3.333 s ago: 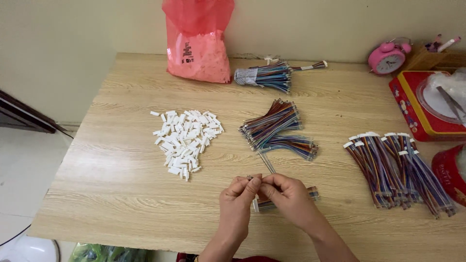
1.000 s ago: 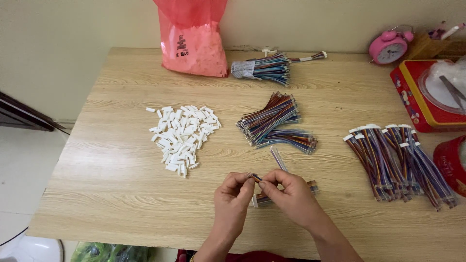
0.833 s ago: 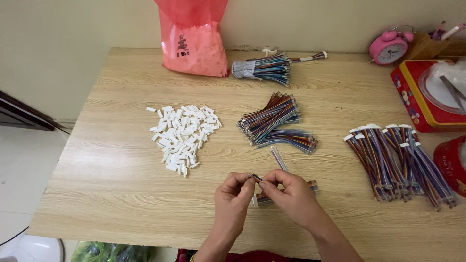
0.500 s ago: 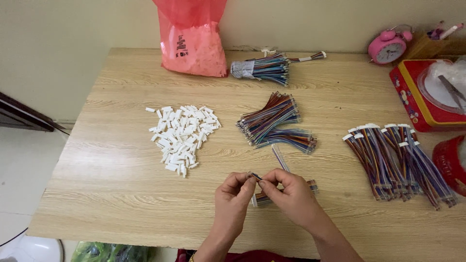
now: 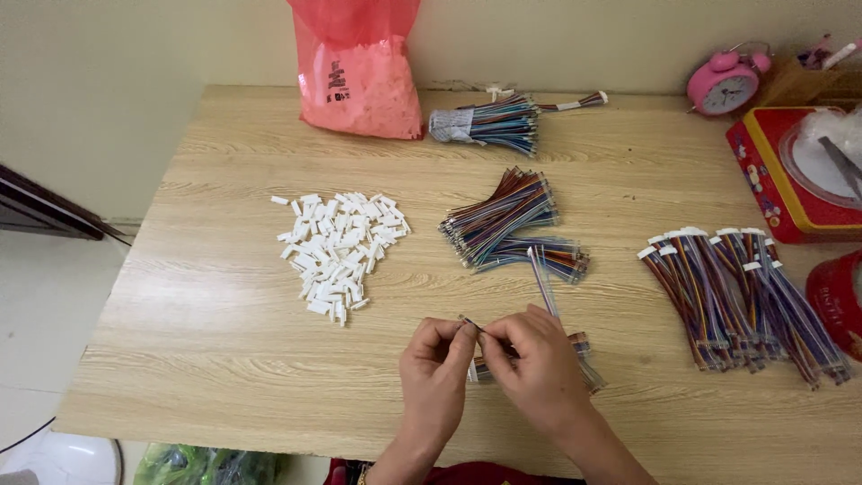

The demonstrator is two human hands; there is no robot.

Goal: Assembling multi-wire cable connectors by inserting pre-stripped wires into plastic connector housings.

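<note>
pink alarm clock point(image 5: 725, 87), red plastic bag point(image 5: 362, 76)

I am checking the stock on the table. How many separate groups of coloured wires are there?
5: a wrapped bundle beside the pink bag, a loose pile mid-table, finished wires at right, a small heap partly hidden under the hands, one ribbon held.

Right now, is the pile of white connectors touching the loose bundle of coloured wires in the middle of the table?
Apart. The head view shows the pile of white connectors and the loose bundle of coloured wires separated by a strip of bare wooden table.
</note>
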